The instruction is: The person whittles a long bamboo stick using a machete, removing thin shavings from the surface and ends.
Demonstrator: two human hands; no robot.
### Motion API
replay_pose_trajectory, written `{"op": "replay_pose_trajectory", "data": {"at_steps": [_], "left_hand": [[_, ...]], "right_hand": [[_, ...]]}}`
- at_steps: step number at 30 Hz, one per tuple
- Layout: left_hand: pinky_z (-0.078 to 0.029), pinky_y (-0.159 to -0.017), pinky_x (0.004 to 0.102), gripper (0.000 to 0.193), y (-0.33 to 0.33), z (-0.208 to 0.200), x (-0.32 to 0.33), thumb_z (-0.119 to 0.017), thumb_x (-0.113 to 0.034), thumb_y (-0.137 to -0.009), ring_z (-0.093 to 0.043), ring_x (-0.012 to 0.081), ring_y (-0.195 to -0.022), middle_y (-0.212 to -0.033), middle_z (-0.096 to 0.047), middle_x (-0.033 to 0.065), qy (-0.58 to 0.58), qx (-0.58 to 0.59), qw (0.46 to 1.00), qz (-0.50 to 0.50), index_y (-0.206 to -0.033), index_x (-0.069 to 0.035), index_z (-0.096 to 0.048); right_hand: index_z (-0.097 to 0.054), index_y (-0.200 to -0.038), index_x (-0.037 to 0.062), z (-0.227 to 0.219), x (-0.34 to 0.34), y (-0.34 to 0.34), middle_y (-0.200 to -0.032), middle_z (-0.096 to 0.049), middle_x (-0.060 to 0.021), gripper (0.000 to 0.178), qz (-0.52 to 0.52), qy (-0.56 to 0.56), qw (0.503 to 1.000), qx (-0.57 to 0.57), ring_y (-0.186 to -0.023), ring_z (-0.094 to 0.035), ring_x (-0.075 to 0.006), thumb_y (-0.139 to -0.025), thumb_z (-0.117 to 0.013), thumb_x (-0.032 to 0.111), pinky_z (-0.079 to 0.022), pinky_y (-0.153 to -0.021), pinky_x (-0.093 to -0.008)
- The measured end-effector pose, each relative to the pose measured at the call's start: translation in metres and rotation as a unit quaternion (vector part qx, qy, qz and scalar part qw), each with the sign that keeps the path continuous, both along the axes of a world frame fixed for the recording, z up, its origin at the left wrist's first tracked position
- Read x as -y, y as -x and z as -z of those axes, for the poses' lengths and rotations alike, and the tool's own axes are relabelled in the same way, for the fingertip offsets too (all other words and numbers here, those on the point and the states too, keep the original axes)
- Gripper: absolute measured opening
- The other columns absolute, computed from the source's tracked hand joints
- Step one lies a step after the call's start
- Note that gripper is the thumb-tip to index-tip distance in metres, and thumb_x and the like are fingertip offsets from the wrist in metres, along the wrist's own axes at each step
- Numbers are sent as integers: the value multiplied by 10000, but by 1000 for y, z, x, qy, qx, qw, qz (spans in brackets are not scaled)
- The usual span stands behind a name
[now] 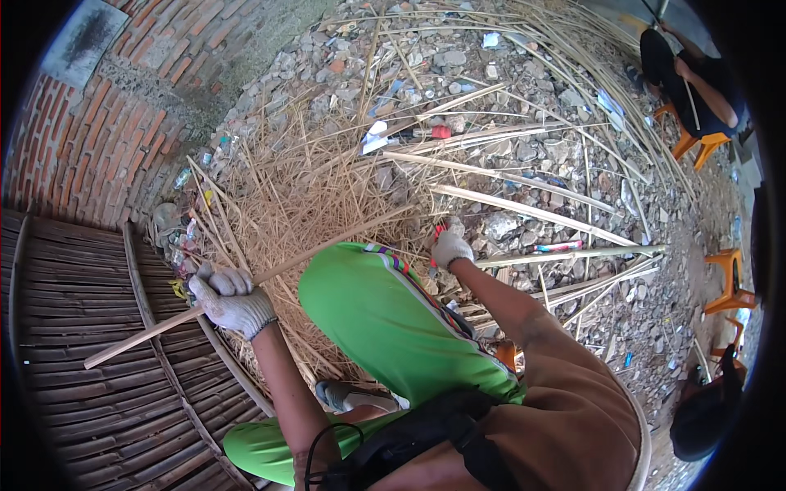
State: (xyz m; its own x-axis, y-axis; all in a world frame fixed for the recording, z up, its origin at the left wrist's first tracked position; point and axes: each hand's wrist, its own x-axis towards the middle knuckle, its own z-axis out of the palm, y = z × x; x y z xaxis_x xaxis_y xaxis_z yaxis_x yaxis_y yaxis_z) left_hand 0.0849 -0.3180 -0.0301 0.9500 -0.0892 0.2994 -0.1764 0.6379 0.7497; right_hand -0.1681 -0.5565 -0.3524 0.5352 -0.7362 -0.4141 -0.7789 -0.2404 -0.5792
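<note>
My left hand [225,299], in a pale knit glove, is closed around a long split-bamboo strip [143,337]. The strip slants up from lower left, and its far end reaches past my raised knee in green trousers [360,319]. My right hand [452,248], gloved too, is closed on a red-handled tool [440,230]. Red shows above and below the fingers; the tool's kind and any blade cannot be made out. A gap separates the strip's far end from that hand. Beneath both hands lies a heap of thin bamboo shavings [303,180].
A bamboo-slat panel [90,409] lies at left, below a brick wall [90,155]. Bamboo strips [532,214] are strewn over the rubble ground [508,164]. Orange stools [727,282] stand at right. A seated person [712,90] holds a thin stick at upper right; another dark figure [702,417] is at lower right.
</note>
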Motion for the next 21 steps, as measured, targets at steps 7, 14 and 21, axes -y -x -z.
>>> {"op": "replay_pose_trajectory", "data": {"at_steps": [7,14,21], "left_hand": [[-215,-383,288,355,1,3,-4,-551,-371,-1126,-237,89,-407,-530,-290,-53,-15,-14,1000,-22,-957,-64,-601],[-205,-385,286,321,9,-2,1,-540,-346,-1130,-200,83,-400,-537,-283,-64,-18,-34,998,-56,-953,-79,-564],[-216,-379,286,307,12,-9,6,-551,-321,-1119,-201,77,-389,-518,-278,-58,-10,-5,1000,-20,-969,-61,-612]], "right_hand": [[-736,-1164,25,-10,-5,3,-1148,-778,-266,326,-27,13,999,-40,-1088,-764,-439,-963,-626,257,-609,-924,-559],[-746,-1185,14,-8,-10,-2,-1150,-779,-276,361,-57,38,996,-64,-1107,-768,-431,-967,-603,264,-611,-964,-542],[-776,-1102,22,-3,4,-1,-1136,-786,-261,314,3,52,999,-16,-1075,-770,-442,-970,-617,259,-619,-920,-564]]}}
